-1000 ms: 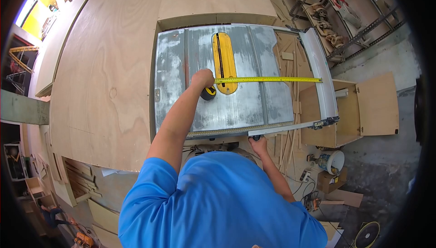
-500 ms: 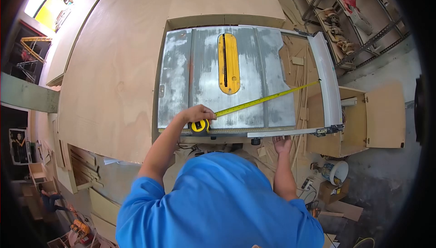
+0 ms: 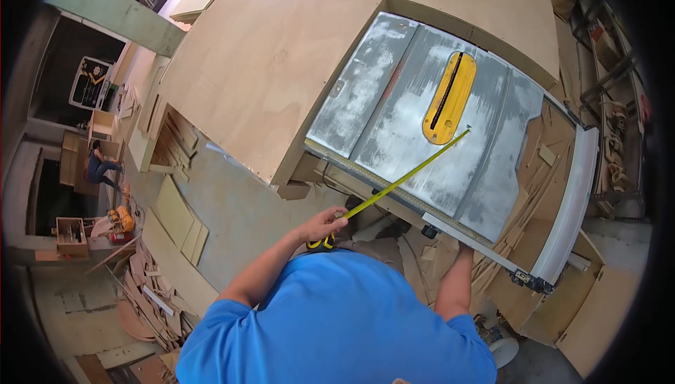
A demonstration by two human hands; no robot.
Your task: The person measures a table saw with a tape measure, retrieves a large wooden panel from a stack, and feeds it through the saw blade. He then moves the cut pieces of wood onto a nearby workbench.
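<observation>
My left hand (image 3: 323, 224) is closed around a yellow-and-black tape measure (image 3: 322, 245), close to my body and off the front edge of the table saw (image 3: 394, 113). Its yellow blade (image 3: 411, 175) runs out up and to the right. The blade's end lies over the grey metal top, just beside the yellow throat plate (image 3: 464, 89) with its dark slot. My right hand (image 3: 464, 252) reaches beneath the front rail (image 3: 474, 243); its fingers are hidden there.
A silver rip fence (image 3: 571, 205) stands at the saw's right side. A large plywood surface (image 3: 281, 54) surrounds the saw at left and back. Wood offcuts (image 3: 151, 293) lie on the floor at left. Another person (image 3: 100, 166) sits far left. Metal shelves (image 3: 612, 82) stand at right.
The tape's end has come off the fence and now lies over the saw top. My left hand has drawn back toward my body. The view has turned left.
</observation>
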